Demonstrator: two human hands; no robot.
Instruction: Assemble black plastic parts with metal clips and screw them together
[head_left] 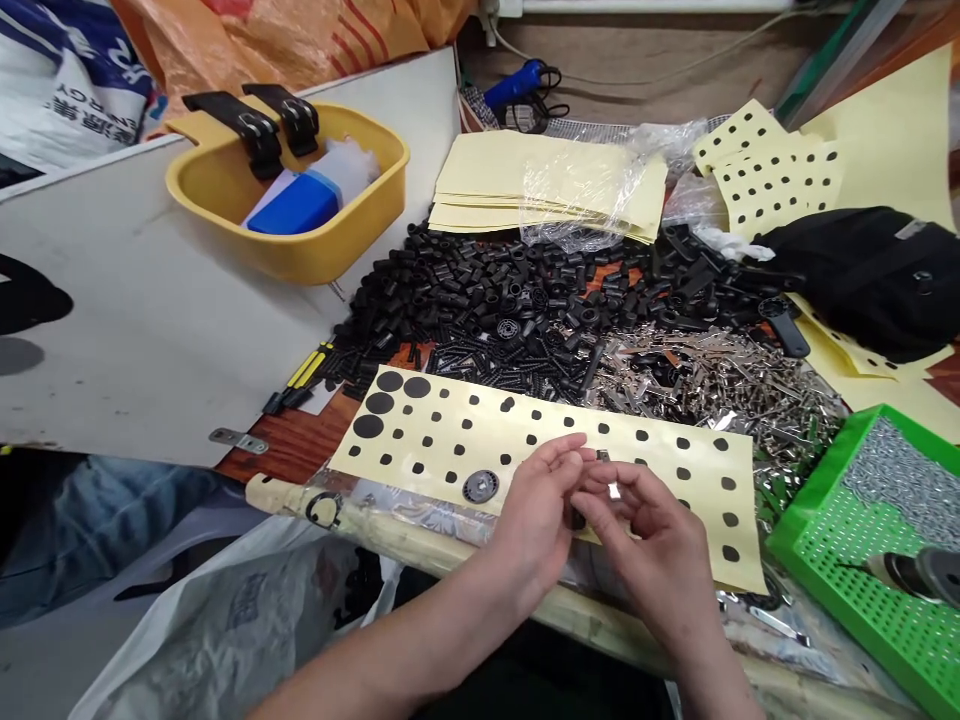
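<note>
Left hand [536, 505]: above the dotted sheet, palm turned toward the right hand, fingers bent and bunched near the thumb; cannot tell whether they grip anything.
Right hand [656, 530]: facing the left, fingers curled, thumb extended toward the other hand; its exact grip cannot be told.
Small piece [603, 456]: a dark bit among the fingertips of both hands — too small to identify, and the holding hand is unclear.
Dotted sheet [491, 435]: pale yellow, lying along the near edge of the worktop [289, 440]; black dots across it, four larger black circles at its left end.
Round disc [481, 486]: dark grey, on the sheet just left of the left hand.
Black parts [465, 290]: broad heap of short plastic pieces beyond the sheet.
Metal strips [712, 375]: shiny, tangled heap, beyond the sheet's right half.
Green basket [806, 520]: perforated, at the right; holds small grey metal pieces [900, 470] — a dark-handled tool [907, 573] lies over its near part.
Yellow bin [300, 260]: at the white panel [150, 300] on the left, blue item [296, 205] inside.
Sheet stack [480, 175]: plain yellow, behind the black heap, partly under clear plastic wrap [577, 190].
Black cloth item [862, 270]: far right, on more yellow sheets.
</note>
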